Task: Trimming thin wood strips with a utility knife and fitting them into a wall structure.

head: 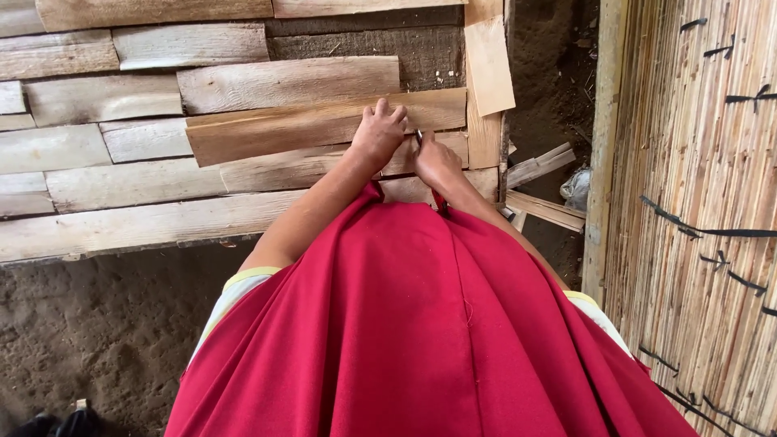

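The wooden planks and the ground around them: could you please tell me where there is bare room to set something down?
Bare dirt floor lies open below the plank stack's lower edge, left of the red cloth. It is crowded where the left hand and right hand press the brown plank, and right of the stack, where loose offcuts lie.

No packages, labels, signs or screens show anywhere in this view.
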